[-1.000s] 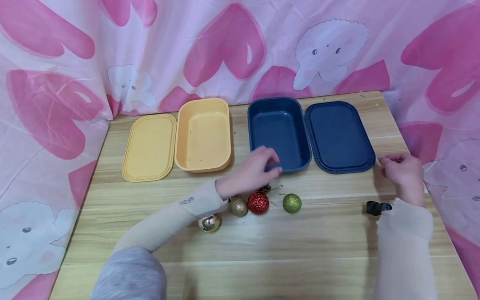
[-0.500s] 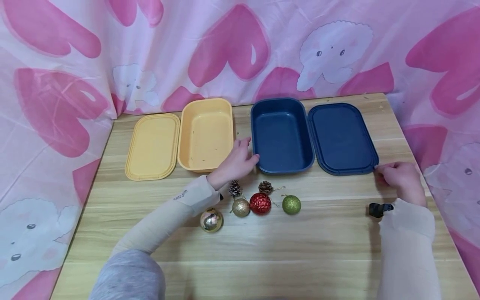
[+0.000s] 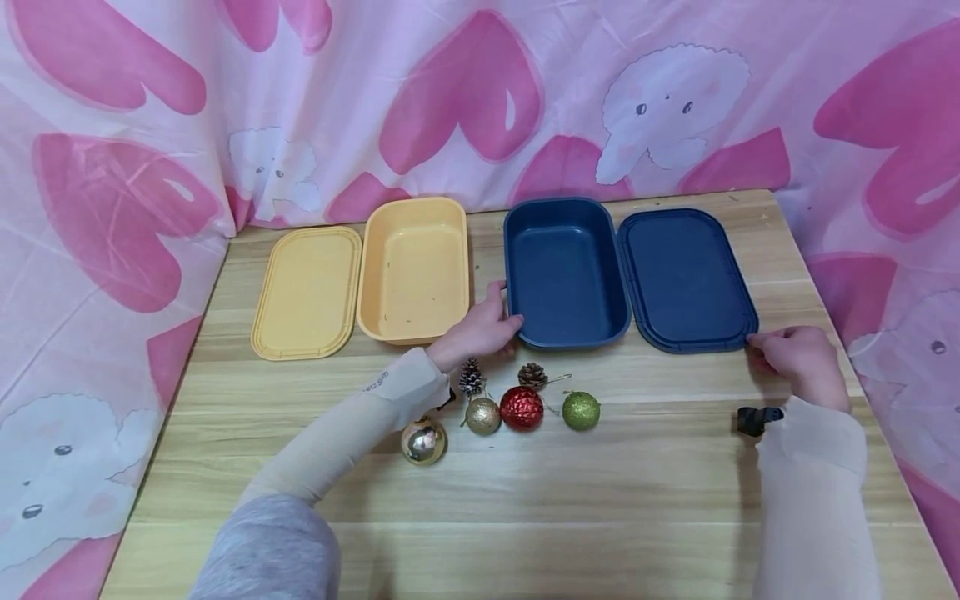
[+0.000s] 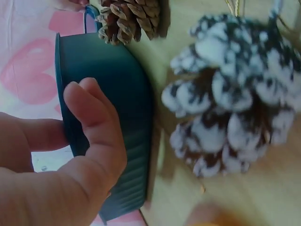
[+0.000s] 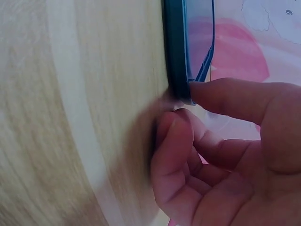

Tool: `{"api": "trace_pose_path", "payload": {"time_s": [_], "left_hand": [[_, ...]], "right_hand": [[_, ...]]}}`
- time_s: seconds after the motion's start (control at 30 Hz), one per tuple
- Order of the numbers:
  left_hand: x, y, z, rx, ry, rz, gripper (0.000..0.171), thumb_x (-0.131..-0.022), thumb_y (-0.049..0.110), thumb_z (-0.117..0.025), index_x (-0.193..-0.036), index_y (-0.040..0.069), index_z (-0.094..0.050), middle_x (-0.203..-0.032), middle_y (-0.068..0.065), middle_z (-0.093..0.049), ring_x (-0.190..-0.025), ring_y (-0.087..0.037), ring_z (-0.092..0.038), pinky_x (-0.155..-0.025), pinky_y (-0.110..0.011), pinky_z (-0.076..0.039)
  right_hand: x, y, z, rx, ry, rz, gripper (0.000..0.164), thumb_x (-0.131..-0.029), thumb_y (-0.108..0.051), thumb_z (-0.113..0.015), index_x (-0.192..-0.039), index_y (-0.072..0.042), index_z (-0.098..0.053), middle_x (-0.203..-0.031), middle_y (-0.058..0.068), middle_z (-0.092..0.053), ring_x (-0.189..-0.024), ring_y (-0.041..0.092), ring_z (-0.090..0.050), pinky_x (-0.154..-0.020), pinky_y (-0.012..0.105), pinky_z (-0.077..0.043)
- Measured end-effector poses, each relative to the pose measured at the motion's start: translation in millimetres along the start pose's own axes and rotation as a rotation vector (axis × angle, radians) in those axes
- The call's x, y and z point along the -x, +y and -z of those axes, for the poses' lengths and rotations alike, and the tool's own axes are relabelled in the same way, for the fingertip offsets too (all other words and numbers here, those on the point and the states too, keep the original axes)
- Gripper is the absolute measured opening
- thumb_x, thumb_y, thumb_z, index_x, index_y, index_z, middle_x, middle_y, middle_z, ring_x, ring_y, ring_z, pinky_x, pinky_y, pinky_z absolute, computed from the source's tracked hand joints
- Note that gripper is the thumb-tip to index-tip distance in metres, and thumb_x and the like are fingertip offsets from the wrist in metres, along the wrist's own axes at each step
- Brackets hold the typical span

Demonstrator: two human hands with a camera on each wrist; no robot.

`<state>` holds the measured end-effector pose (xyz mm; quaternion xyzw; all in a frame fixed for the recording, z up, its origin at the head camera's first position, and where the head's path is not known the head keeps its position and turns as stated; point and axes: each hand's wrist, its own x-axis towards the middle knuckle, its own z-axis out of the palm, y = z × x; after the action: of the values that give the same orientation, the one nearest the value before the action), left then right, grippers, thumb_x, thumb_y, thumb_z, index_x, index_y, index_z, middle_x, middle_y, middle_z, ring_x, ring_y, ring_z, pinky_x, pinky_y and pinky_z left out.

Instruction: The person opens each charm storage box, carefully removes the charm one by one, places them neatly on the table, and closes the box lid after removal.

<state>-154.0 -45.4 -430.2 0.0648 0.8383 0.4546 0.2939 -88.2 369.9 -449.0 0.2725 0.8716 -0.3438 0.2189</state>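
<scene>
My left hand (image 3: 476,332) grips the front left rim of a dark blue food container (image 3: 566,279). In the left wrist view, its fingers (image 4: 94,117) lie along the container's outer wall, and the thumb side meets the rim. At the right, my right hand (image 3: 804,360) pinches the near right corner of the flat blue lid (image 3: 688,279). The right wrist view has the thumb on top of the lid edge (image 5: 178,56), with curled fingers just below it. A snow-tipped pinecone (image 4: 230,94) and a brown pinecone (image 4: 129,19) are close to the left hand.
A yellow container (image 3: 416,271) and its yellow lid (image 3: 309,292) stand at the back left. In front lie a shiny gold ball (image 3: 423,442), a glittery gold ball (image 3: 483,415), a red ball (image 3: 522,408) and a green ball (image 3: 581,411). Pink curtains (image 3: 465,92) surround the table.
My left hand has moved from over the blue container's front edge to its left front rim and now grips it. The right hand has come onto the lid's corner; container and lid keep their places.
</scene>
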Motion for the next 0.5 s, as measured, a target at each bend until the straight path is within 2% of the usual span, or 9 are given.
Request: {"api": "trace_pose_path", "payload": {"time_s": [0.17,0.33,0.4,0.5], "left_hand": [[-4.0,-4.2,-0.6,0.183,-0.038,0.021,0.062,-0.102,0.011,-0.044,-0.151,0.009,-0.007,-0.071,-0.014,-0.057,-0.051,-0.021,-0.058,-0.058,-0.039,-0.057],[-6.4,-6.0,0.2,0.309,-0.057,0.044,0.060,-0.103,0.009,-0.040,-0.152,0.012,-0.007,-0.072,-0.013,-0.055,-0.050,-0.021,-0.057,-0.051,-0.033,-0.054],[-6.7,-6.0,0.8,0.343,-0.066,0.051,0.059,-0.102,0.008,-0.040,-0.152,0.013,-0.007,-0.071,-0.013,-0.055,-0.049,-0.020,-0.057,-0.050,-0.031,-0.053],[-7.2,-7.0,1.4,0.373,-0.078,0.054,0.058,-0.102,0.008,-0.040,-0.151,0.012,-0.008,-0.071,-0.013,-0.055,-0.049,-0.020,-0.057,-0.049,-0.029,-0.052]], "right_hand": [[-0.3,-1.3,-0.5,-0.007,-0.008,-0.020,0.056,-0.093,-0.047,-0.050,-0.110,0.006,-0.061,-0.098,0.014,-0.058,-0.097,0.032,-0.047,-0.073,0.034,-0.040],[-0.5,-2.7,-0.8,-0.004,-0.002,-0.022,0.054,-0.093,-0.045,-0.051,-0.110,0.005,-0.061,-0.083,0.003,-0.063,-0.095,0.030,-0.051,-0.075,0.036,-0.042],[0.2,-3.6,-1.4,-0.001,0.010,-0.018,0.054,-0.094,-0.043,-0.051,-0.112,0.007,-0.060,-0.084,0.006,-0.064,-0.096,0.031,-0.052,-0.077,0.039,-0.043],[1.3,-4.7,-3.0,0.001,0.032,-0.029,0.055,-0.094,-0.042,-0.049,-0.115,0.008,-0.057,-0.094,0.015,-0.063,-0.101,0.035,-0.051,-0.081,0.043,-0.044]]}}
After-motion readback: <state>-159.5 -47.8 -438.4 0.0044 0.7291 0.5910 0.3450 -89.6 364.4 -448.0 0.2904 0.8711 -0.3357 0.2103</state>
